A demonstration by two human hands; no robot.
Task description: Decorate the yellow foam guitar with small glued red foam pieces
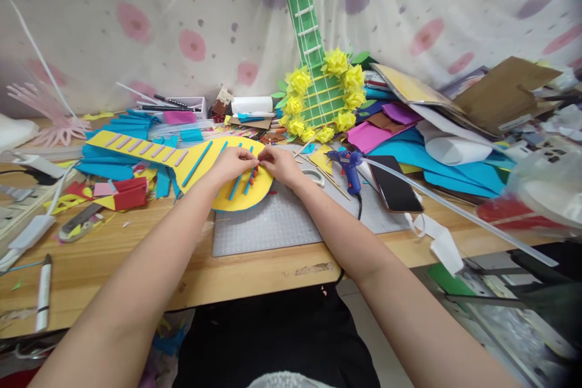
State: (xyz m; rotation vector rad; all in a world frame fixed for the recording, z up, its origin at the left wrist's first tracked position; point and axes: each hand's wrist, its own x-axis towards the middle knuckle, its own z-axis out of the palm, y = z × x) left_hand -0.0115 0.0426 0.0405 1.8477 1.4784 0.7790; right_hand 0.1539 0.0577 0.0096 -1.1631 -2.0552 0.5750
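Observation:
A yellow paper guitar (pixel 213 157) lies flat, its body partly over a grey cutting mat (pixel 273 233). Blue strips cross the body and short pink strips (pixel 145 148) cross the neck. Small red pieces (pixel 251 182) sit along one blue strip near the body's rounded end. Just above them, my left hand (pixel 234 163) has thumb and fingers pinched together. My right hand (pixel 280 165) also pinches, its fingertips meeting the left ones over the guitar. Whatever is between the fingertips is too small and covered to name.
Behind stands a green paper guitar (pixel 318 94) with yellow flowers. To the right are a blue glue gun (pixel 349 170) with a long glue stick, a phone (pixel 394 185) and piled coloured paper (pixel 400 151). At left lie red scraps (pixel 130 194), a cutter (pixel 80 222) and a white marker (pixel 44 294).

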